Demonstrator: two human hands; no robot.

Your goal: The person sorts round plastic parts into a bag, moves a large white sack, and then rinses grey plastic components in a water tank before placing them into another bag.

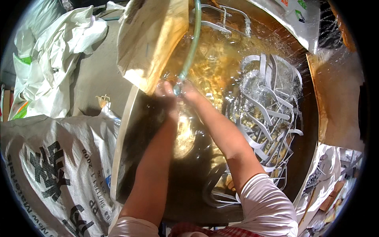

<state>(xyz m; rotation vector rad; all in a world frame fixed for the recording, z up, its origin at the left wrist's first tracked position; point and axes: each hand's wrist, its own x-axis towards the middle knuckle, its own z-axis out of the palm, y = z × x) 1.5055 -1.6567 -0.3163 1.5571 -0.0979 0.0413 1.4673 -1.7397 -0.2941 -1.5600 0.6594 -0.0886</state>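
Both my hands are together in splashing water inside a large tub [123, 130], at the lower end of a pale green hose [193, 43]. The hose end sits between them. My left hand [166, 90] is just left of the hose end, its fingers partly showing but blurred by spray. My right hand [189, 91] is against the hose's right side, with its fingers hidden by splashing. Whether either hand grips the hose or something under water cannot be made out. To the right lies a tangled pile of pale grey curved strips and thin frames [264, 106], partly under water.
A large brown-beige board or sheet [152, 39] leans over the tub's left edge. White woven sacks [51, 170] with dark printing lie at the left, and crumpled white sacking [55, 55] lies behind. More pale frames [227, 17] show at the tub's far side. Cardboard [335, 94] borders the right.
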